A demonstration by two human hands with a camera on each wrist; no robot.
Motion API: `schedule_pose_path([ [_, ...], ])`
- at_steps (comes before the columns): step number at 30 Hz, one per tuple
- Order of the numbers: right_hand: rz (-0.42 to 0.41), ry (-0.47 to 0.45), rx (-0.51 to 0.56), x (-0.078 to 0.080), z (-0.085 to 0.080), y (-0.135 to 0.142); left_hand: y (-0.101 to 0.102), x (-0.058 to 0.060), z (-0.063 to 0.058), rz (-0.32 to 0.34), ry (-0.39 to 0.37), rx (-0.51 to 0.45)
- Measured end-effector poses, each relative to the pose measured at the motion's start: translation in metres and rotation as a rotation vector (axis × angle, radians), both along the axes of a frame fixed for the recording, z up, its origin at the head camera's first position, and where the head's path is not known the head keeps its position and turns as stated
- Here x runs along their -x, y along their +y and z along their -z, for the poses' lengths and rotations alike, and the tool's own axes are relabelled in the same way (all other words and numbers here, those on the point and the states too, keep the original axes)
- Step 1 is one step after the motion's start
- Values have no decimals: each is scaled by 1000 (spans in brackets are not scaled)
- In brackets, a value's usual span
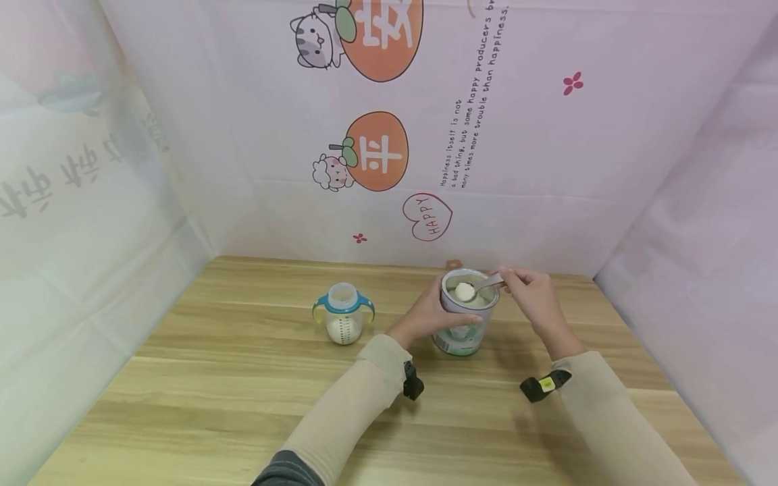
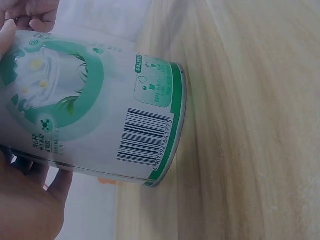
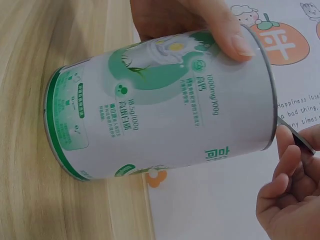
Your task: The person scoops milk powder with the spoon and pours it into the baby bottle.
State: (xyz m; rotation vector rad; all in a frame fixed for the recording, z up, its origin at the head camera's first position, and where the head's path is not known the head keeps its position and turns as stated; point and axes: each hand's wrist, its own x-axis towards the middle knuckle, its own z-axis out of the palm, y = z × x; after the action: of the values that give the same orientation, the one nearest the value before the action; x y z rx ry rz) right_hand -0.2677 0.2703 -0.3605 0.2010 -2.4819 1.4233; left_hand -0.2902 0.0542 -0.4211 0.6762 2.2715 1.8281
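A white and green milk powder can stands with its mouth uncovered. My left hand grips its side, the thumb laid across the front below the rim. In the left wrist view that hand's fingers wrap round the can near its upper half. Between thumb and fingers, my right hand pinches the handle of a metal spoon. The spoon's bowl carries a heaped mound of whitish powder within the can's mouth. How deep the powder inside the can lies is hard to tell.
Left of the can stands a lidless baby bottle with a blue collar, two side handles and whitish powder inside. The wooden table ends at a printed cloth behind, with more cloth at both sides.
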Motion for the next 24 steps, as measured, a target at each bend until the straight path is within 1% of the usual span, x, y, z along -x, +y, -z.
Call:
schedule_pose_path([
  [5,14,-61,76,-1,-5,2,0,2,2,11,37,18],
  [10,-5,-57,96,-2,-8,2,-1,5,3,32,48,7],
  [13,-13,-49,101,-2,-9,2,-3,6,3,68,59,-13],
  [16,-9,-42,111,-1,-9,2,-5,6,0,105,89,-25],
  [19,-9,-41,117,0,-9,2,-10,0,-11,133,116,-21],
  [23,-21,-51,124,0,-10,1,-14,0,-15,120,132,35],
  [24,-22,-56,128,0,-11,0,-15,1,-14,112,135,52],
])
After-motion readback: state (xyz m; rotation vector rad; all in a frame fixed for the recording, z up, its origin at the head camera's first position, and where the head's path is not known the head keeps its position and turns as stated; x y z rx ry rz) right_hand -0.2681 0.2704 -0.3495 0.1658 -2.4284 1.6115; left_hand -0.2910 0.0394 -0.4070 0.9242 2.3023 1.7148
